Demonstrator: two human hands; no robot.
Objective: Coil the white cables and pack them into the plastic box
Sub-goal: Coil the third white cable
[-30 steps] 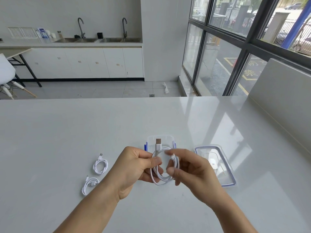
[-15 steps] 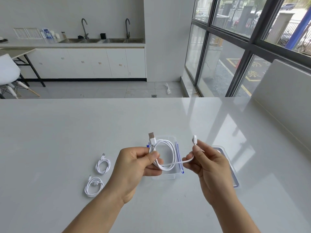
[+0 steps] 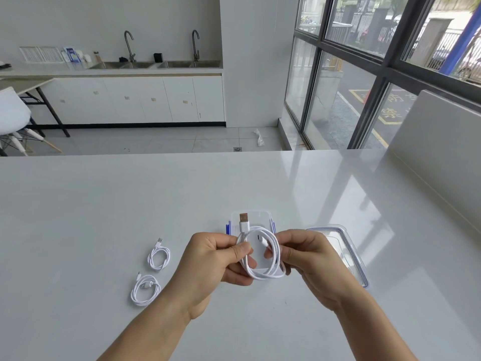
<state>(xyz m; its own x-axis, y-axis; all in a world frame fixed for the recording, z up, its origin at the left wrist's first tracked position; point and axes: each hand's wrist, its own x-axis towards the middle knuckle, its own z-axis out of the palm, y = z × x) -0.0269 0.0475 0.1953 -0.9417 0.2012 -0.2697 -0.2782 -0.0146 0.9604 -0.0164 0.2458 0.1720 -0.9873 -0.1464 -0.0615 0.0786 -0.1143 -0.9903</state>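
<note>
I hold a white cable [image 3: 263,274] looped into a coil above the table. My left hand [image 3: 216,259] pinches the coil's left side just below the USB plug, which sticks up. My right hand [image 3: 309,259] grips the coil's right side, with the small end plug lying inside the loop. Behind the coil stands the clear plastic box [image 3: 256,214] with blue clips, mostly hidden by my hands. Two more coiled white cables lie on the table to the left, one farther [image 3: 159,256] and one nearer [image 3: 145,290].
The box's clear lid [image 3: 346,254] with a blue seal lies flat to the right of my right hand. A low white wall rises along the table's right edge. The white table [image 3: 104,204] stretches away to its far edge.
Half a second ago my right hand held the cable's free end out to the right. It has come back to the coil, adding another loop.
</note>
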